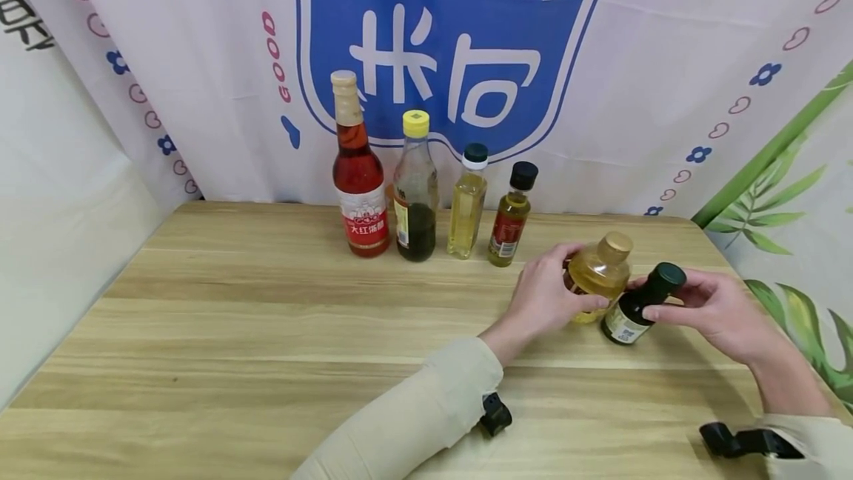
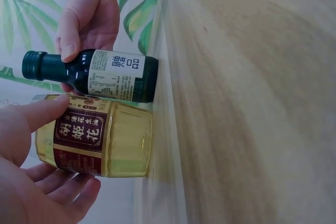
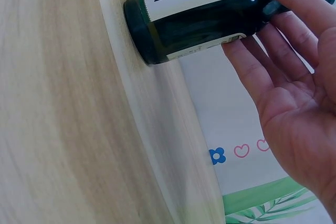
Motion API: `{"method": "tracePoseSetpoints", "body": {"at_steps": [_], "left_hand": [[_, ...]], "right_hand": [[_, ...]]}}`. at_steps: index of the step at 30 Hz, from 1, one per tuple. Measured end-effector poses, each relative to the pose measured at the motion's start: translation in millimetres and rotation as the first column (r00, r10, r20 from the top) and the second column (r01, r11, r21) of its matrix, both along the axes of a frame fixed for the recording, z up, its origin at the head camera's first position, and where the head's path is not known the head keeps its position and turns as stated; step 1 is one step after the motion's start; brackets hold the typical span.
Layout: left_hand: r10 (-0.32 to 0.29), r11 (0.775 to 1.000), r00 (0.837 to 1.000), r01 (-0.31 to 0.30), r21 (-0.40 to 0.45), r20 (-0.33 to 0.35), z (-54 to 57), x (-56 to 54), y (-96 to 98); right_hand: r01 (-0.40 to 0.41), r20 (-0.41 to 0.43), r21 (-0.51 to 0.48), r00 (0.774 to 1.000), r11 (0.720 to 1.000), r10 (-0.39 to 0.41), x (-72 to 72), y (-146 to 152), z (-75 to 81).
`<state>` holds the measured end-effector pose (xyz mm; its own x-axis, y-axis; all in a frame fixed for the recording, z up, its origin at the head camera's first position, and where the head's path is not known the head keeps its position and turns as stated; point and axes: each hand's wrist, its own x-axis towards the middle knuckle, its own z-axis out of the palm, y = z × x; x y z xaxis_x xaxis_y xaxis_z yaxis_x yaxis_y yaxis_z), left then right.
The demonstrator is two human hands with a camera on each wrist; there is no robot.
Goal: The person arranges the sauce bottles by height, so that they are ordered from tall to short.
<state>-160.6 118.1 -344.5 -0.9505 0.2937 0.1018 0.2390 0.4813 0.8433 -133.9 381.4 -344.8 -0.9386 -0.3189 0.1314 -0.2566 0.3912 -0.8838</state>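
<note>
At the right of the table, my left hand (image 1: 549, 287) grips a clear bottle of yellow oil (image 1: 600, 272) with a dark red label, thumb on one side and fingers on the other. Right beside it, my right hand (image 1: 723, 313) holds a small dark green glass bottle (image 1: 629, 317) with a dark cap by its upper part. That bottle leans a little in the head view. In the left wrist view the dark bottle (image 2: 115, 75) and the oil bottle (image 2: 126, 140) lie side by side, their bases close to the wooden tabletop. The right wrist view shows the thumb and fingers around the dark bottle (image 3: 194, 11).
Along the back of the wooden table (image 1: 266, 361) stand a tall red bottle (image 1: 360, 184), a yellow-capped bottle of dark liquid (image 1: 416, 198), a slim oil bottle (image 1: 468, 206) and a small black-capped bottle (image 1: 510, 221). A printed curtain (image 1: 233, 95) hangs behind them.
</note>
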Motion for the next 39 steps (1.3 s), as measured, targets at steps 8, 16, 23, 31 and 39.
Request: {"method": "tracePoseSetpoints", "body": {"at_steps": [8, 16, 23, 31, 39], "left_hand": [[0.01, 0.999, 1.0, -0.01, -0.037, 0.007, 3.2, 1.7, 2.1], [0.013, 0.998, 1.0, -0.013, -0.058, 0.001, 2.9, 1.9, 3.2], [0.014, 0.998, 1.0, -0.013, -0.064, 0.002, 3.0, 1.8, 3.2], [0.018, 0.998, 1.0, -0.017, -0.066, 0.01, 3.8, 1.1, 4.0], [0.022, 0.997, 1.0, -0.021, -0.073, 0.006, 3.8, -1.2, 4.8]], "right_hand": [[-0.011, 0.003, -0.018, 1.0, 1.0, 0.011, -0.3, 0.4, -0.2], [0.004, -0.013, -0.009, 1.0, 1.0, -0.004, 0.2, -0.3, -0.6], [0.011, -0.029, 0.054, 1.0, 0.998, -0.009, 0.1, -0.3, -0.5], [0.036, -0.042, 0.067, 0.999, 0.997, -0.033, 0.0, -1.4, -0.4], [0.033, -0.043, 0.059, 0.999, 0.998, -0.031, -0.5, -0.9, -1.4]]}}
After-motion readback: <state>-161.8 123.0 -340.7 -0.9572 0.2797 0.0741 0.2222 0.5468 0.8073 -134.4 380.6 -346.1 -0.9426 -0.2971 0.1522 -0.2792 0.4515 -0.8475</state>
